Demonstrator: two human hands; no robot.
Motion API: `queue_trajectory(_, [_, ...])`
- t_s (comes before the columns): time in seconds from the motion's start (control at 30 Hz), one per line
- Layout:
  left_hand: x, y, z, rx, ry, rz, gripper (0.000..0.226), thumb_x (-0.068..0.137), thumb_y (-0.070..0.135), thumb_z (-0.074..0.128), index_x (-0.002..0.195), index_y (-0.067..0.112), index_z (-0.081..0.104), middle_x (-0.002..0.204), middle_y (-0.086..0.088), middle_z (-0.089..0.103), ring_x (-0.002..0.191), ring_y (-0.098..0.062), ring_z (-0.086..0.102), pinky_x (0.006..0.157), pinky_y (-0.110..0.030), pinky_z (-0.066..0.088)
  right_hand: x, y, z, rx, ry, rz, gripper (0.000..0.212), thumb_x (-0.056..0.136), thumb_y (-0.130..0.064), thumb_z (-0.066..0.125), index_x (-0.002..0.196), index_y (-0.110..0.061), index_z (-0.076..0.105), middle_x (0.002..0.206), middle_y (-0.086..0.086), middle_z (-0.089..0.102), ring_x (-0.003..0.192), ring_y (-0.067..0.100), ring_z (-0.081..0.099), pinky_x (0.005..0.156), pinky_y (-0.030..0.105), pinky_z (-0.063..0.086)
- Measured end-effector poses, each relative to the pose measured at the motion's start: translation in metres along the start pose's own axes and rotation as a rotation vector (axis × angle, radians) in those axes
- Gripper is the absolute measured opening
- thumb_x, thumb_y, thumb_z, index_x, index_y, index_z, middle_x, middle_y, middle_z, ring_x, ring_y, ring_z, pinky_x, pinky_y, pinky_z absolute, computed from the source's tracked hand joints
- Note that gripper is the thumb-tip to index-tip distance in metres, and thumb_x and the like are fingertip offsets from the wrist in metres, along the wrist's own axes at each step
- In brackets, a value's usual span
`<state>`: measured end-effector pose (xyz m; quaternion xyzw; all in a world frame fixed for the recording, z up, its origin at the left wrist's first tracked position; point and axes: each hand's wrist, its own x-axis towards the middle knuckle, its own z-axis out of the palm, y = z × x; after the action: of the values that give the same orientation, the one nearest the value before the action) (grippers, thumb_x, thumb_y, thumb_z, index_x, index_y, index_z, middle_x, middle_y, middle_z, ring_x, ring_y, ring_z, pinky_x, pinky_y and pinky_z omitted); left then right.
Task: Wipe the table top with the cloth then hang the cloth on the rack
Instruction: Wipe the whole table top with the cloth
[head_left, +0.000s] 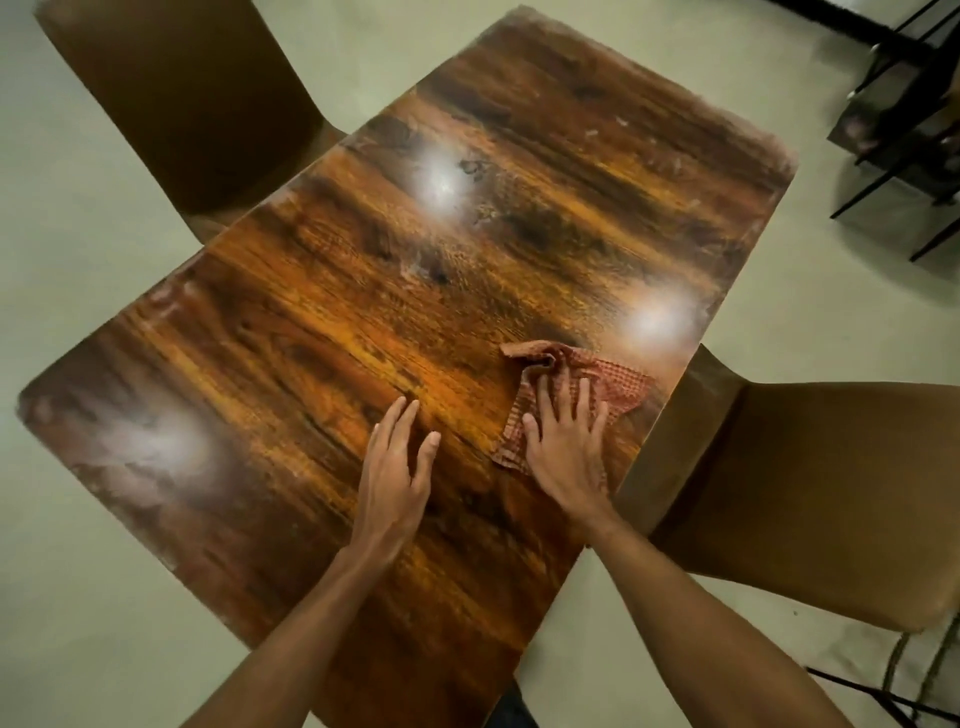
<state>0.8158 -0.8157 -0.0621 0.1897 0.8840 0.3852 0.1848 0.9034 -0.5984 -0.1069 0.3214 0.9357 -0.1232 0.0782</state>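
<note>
Upper-left chair (182, 104): brown, tucked against the table's far edge.
Table top (363, 291): dark wood grain, crossing the middle of the frame on a diagonal; I count three pale glare spots.
Left hand (395, 467): lower centre, fingers straight and loose, holding nothing; I cannot tell whether it touches the wood.
Cloth (623, 387): red checked, rumpled, on the table near its right edge.
Right hand (566, 447): palm down, fingers spread, pressing the cloth flat.
Right chair (831, 493): brown, just beside that edge.
Black metal frame (904, 119): upper right corner, well apart.
</note>
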Motion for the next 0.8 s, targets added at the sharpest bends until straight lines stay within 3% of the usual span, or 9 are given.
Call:
queue_trajectory(0.1, [0.03,0.002,0.005,0.036,0.002,0.001,0.061,0.104,0.051,0.039,0.156,0.019,0.036,0.165,0.002,0.03,0.152,-0.013,0.025,0.122,-0.048,0.029,0.018,-0.055,0.018,-0.006,-0.002,-0.205,0.062,0.108,-0.054,0.02,0.166,-0.032,0.014,0.176,0.002,0.003,0.162,0.029,-0.003,0.128,0.062,0.006])
queue_trajectory(0.17, [0.051,0.006,0.006,0.053,-0.023,0.018,0.061,0.104,0.05,0.04,0.156,0.018,0.036,0.165,0.001,0.029,0.152,-0.014,0.024,0.122,-0.048,0.028,0.037,-0.054,0.015,0.017,-0.014,-0.267,0.065,0.106,-0.061,0.023,0.166,-0.036,0.013,0.176,-0.003,0.005,0.162,0.024,0.0,0.128,0.06,0.008])
queue_trajectory(0.27, [0.086,0.005,-0.001,0.047,-0.058,0.051,0.061,0.104,0.05,0.039,0.157,0.019,0.034,0.166,0.001,0.026,0.153,-0.015,0.021,0.123,-0.048,0.027,0.074,-0.015,0.003,0.02,0.033,-0.067,0.07,0.104,-0.069,0.022,0.165,-0.036,0.017,0.175,-0.002,0.007,0.162,0.024,0.001,0.129,0.057,0.0])
queue_trajectory(0.4, [0.123,-0.004,-0.022,0.032,-0.021,0.116,0.06,0.106,0.05,0.039,0.157,0.019,0.033,0.167,0.0,0.025,0.154,-0.017,0.022,0.121,-0.053,0.028,0.108,-0.029,-0.008,0.029,0.069,0.155,0.063,0.109,-0.056,0.021,0.166,-0.031,0.015,0.175,0.008,0.0,0.161,0.036,-0.001,0.127,0.066,0.001])
queue_trajectory(0.47, [0.137,-0.012,-0.034,0.033,-0.013,0.131,0.06,0.107,0.05,0.038,0.157,0.018,0.034,0.166,-0.002,0.027,0.153,-0.019,0.024,0.121,-0.054,0.029,0.112,-0.085,-0.003,0.017,0.044,0.044,0.058,0.11,-0.05,0.018,0.164,-0.03,0.021,0.175,0.009,0.001,0.161,0.038,-0.003,0.127,0.066,-0.002])
queue_trajectory(0.57, [0.158,-0.028,-0.057,0.04,-0.005,0.158,0.059,0.106,0.048,0.039,0.155,0.014,0.037,0.163,-0.006,0.032,0.151,-0.021,0.029,0.12,-0.052,0.03,0.111,-0.148,0.007,-0.045,-0.02,-0.322,0.061,0.108,-0.052,0.015,0.165,-0.032,0.022,0.175,0.003,0.009,0.162,0.032,0.004,0.128,0.061,0.003])
queue_trajectory(0.6, [0.166,-0.035,-0.066,0.04,-0.006,0.176,0.059,0.106,0.047,0.04,0.154,0.014,0.038,0.163,-0.007,0.033,0.15,-0.021,0.03,0.12,-0.052,0.031,0.119,-0.154,0.005,-0.051,-0.027,-0.356,0.063,0.107,-0.054,0.013,0.165,-0.033,0.021,0.175,0.001,0.01,0.162,0.029,0.006,0.129,0.059,0.003])
queue_trajectory(0.7, [0.189,-0.061,-0.094,0.021,-0.037,0.204,0.056,0.107,0.046,0.041,0.155,0.017,0.037,0.163,-0.004,0.032,0.15,-0.018,0.03,0.121,-0.051,0.031,0.152,-0.142,-0.002,-0.013,-0.01,-0.139,0.063,0.108,-0.056,0.017,0.166,-0.032,0.019,0.175,0.0,0.011,0.162,0.025,0.006,0.13,0.053,-0.001])
queue_trajectory(0.8, [0.213,-0.088,-0.128,-0.003,-0.047,0.233,0.056,0.107,0.045,0.041,0.155,0.017,0.037,0.164,-0.002,0.03,0.151,-0.016,0.028,0.122,-0.05,0.029,0.18,-0.165,-0.009,0.035,0.068,0.129,0.059,0.111,-0.047,0.026,0.166,-0.029,0.017,0.175,0.003,0.01,0.162,0.029,0.004,0.13,0.056,0.0])
